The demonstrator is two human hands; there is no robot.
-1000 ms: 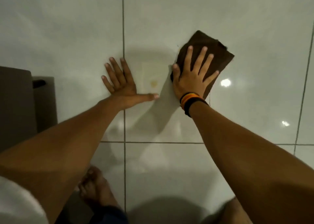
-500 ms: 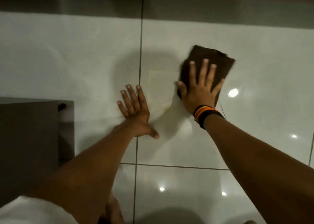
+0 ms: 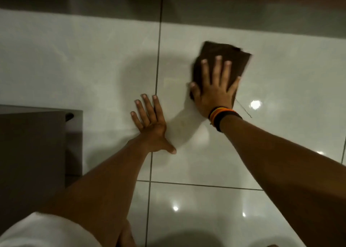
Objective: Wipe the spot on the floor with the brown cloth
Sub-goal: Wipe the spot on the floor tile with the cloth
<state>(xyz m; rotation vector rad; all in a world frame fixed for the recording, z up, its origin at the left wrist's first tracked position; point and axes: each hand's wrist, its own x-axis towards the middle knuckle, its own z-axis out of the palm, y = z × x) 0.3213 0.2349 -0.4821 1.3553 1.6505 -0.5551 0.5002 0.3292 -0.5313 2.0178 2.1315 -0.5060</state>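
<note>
My right hand lies flat on the brown cloth and presses it to the white tiled floor, fingers spread and pointing away from me. The cloth is folded and its far edge looks blurred. A loose thread trails from it beside my wrist, which wears dark and orange bands. To the left, my left hand rests palm down on the floor, across a grout line, holding nothing. Between the two hands the tile is shaded, and no distinct spot shows there.
A dark grey cabinet with a small black handle stands on the floor at the left. A dark strip runs along the far edge of the tiles. My white garment fills the lower left corner.
My right hand has pushed the cloth a little farther away from me and turned it straighter. The yellowish spot seen between my hands a second ago no longer shows clearly. My view has tilted forward.
</note>
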